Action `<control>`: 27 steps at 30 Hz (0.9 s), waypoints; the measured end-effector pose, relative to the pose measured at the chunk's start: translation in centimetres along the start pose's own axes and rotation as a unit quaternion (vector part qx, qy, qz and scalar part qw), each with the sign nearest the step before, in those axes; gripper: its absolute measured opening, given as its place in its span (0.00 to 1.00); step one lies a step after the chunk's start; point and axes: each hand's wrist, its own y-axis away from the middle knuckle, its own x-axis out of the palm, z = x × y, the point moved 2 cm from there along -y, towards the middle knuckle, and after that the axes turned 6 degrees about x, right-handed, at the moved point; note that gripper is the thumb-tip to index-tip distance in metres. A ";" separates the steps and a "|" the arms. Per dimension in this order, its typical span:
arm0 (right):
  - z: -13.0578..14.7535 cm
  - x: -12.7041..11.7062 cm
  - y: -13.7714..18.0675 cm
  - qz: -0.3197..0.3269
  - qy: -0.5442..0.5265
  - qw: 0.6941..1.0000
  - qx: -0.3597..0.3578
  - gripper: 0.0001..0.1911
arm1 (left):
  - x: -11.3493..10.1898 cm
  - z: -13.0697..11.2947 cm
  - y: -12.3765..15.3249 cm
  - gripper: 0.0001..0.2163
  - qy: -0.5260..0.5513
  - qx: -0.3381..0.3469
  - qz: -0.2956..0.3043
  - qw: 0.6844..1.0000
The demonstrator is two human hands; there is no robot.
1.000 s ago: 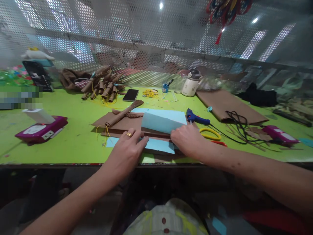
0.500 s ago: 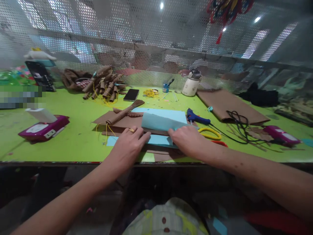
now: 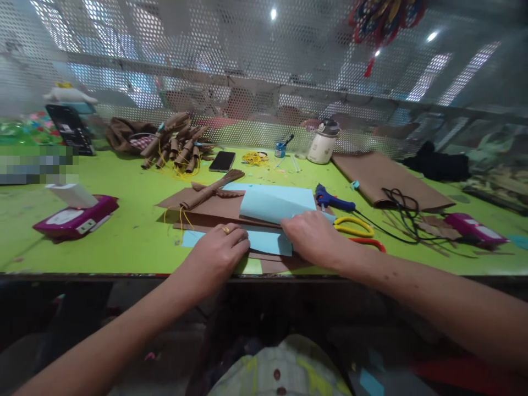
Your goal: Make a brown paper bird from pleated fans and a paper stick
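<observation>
A sheet of light-blue paper [image 3: 276,203] lies on layered brown paper [image 3: 216,210] at the table's front, its near edge lifted slightly. A second light-blue piece [image 3: 270,242] shows closer to me. My left hand [image 3: 225,247], a ring on one finger, is closed with bent fingers at the left part of this nearer piece; the fingertips are partly hidden. My right hand [image 3: 311,237] is closed at the right side of the light-blue paper, thumb and fingers pressed together. Beside it lie yellow-handled scissors [image 3: 353,225] and a blue glue gun [image 3: 332,199].
A rolled brown paper piece [image 3: 210,190] with yellow string lies behind the papers. Farther back are a bundle of brown rolls [image 3: 177,146], a phone [image 3: 222,161] and a bottle [image 3: 322,146]. Purple power strips [image 3: 78,217] stand left and right. A large folded brown sheet [image 3: 388,179] lies right.
My left hand has drawn slightly down toward me, and more of the nearer light-blue piece shows. My right hand has shifted a little left, its fingers more curled.
</observation>
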 end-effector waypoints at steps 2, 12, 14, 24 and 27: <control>-0.1 0.0 0.2 -0.006 0.001 1.000 0.000 0.11 | 0.0 0.1 -0.7 0.08 -0.012 -0.007 0.005 1.000; 0.8 1.0 0.8 0.030 -0.005 0.999 -0.028 0.08 | 0.2 -0.2 -0.8 0.10 0.038 -0.057 0.010 0.998; 0.8 0.5 1.7 0.025 -0.009 0.999 -0.044 0.08 | -0.7 0.1 -0.3 0.11 0.105 -0.081 -0.017 0.991; -5.0 -5.6 3.0 -0.148 -0.464 0.873 -0.020 0.11 | -7.0 6.1 -6.9 0.06 0.425 -0.238 -0.268 0.831; -6.5 -3.2 -0.4 -0.111 -0.599 0.792 0.029 0.15 | -3.6 6.8 -10.2 0.10 0.610 -0.227 -0.156 0.743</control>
